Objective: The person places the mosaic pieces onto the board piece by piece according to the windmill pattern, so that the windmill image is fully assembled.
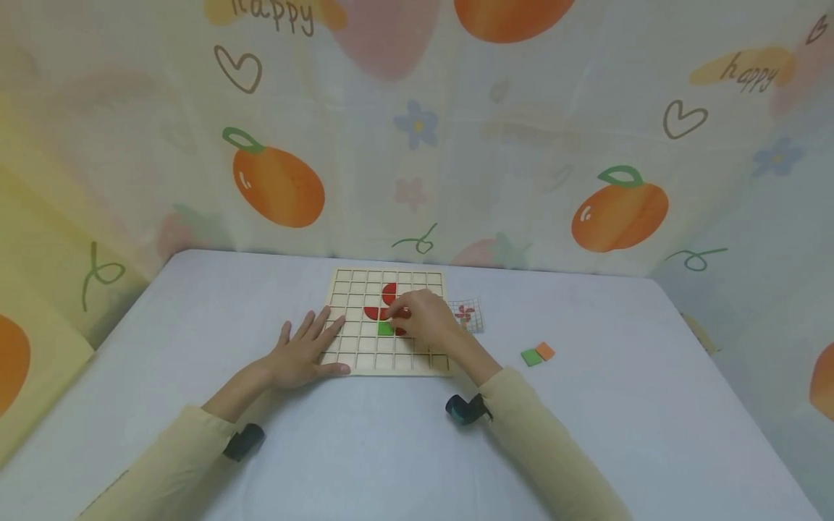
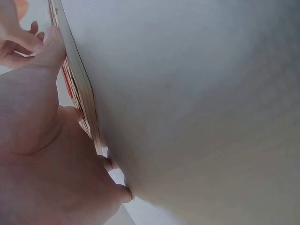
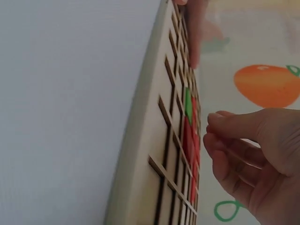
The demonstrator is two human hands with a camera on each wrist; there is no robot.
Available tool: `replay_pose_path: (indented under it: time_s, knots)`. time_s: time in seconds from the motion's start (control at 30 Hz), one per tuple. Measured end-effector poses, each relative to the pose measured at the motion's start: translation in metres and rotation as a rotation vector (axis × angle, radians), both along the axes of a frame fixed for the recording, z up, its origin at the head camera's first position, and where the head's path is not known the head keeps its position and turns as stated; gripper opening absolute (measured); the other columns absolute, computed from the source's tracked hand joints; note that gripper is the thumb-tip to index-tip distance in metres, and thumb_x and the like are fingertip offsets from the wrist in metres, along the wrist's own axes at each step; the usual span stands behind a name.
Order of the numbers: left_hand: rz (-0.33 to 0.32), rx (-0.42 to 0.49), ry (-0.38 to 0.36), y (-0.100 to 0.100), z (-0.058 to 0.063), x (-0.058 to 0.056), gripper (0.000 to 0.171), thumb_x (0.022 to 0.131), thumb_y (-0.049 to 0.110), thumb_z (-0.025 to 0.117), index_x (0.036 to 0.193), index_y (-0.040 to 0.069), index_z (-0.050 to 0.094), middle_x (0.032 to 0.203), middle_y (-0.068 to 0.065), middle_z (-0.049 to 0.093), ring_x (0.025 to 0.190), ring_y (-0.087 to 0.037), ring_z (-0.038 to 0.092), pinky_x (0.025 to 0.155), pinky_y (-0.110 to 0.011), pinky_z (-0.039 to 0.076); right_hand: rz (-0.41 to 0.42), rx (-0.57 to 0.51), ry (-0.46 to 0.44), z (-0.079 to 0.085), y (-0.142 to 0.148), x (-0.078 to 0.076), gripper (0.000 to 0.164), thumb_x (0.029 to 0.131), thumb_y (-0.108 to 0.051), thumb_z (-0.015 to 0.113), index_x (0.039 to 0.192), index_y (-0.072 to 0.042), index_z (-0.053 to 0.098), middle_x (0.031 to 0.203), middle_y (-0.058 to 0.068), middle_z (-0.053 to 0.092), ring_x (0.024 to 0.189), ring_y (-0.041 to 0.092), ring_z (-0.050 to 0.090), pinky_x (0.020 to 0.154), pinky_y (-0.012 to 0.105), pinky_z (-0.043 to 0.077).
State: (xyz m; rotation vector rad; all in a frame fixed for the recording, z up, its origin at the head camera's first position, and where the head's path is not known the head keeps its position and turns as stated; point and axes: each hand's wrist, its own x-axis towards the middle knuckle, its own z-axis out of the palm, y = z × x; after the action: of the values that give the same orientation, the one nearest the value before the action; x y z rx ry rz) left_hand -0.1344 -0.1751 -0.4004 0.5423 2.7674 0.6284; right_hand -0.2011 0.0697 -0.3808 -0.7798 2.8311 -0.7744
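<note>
A pale wooden grid board [image 1: 355,360] lies on the table, with red curved pieces [image 1: 389,293] and a green square [image 1: 386,328] in its cells. My left hand [image 1: 302,354] spreads its fingers over the board's left edge, thumb at the near left corner. Above the middle cells is my right hand [image 1: 423,318], its fingers bent and thumb close to the index fingertip. In the right wrist view those fingertips [image 3: 213,123] are near the red and green pieces; I cannot tell whether a small piece is between them. The right hand covers part of the pattern.
Right of the board, partly behind the right wrist, lies a small card [image 1: 473,315] printed with a grid and a red pattern. Farther right, a loose green square [image 1: 531,357] touches an orange square [image 1: 544,351]. A patterned cloth [image 1: 417,166] hangs behind the white table [image 1: 365,449].
</note>
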Motion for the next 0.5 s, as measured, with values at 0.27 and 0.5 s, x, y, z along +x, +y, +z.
replay_pose_path:
  time_s: [0.27, 0.5]
  knots:
    - [0.006, 0.002, 0.004, 0.000, 0.000, 0.001, 0.092, 0.091, 0.053, 0.062, 0.156, 0.006, 0.018, 0.161, -0.025, 0.002, 0.145, -0.050, -0.003, 0.108, -0.071, -0.006, 0.018, -0.017, -0.009, 0.014, 0.024, 0.000, 0.016, 0.089, -0.011, 0.073, 0.104, -0.010, 0.076, 0.095, -0.003, 0.072, 0.082, 0.013, 0.059, 0.072, 0.025, 0.048]
    - [0.000, 0.001, 0.004, -0.001, -0.001, 0.000, 0.092, 0.091, 0.053, 0.062, 0.156, 0.005, 0.018, 0.161, -0.025, 0.001, 0.145, -0.050, -0.004, 0.108, -0.071, -0.007, 0.029, -0.029, 0.011, 0.023, 0.057, 0.003, 0.017, 0.088, -0.008, 0.073, 0.105, -0.005, 0.074, 0.096, 0.001, 0.072, 0.087, 0.016, 0.065, 0.078, 0.031, 0.051]
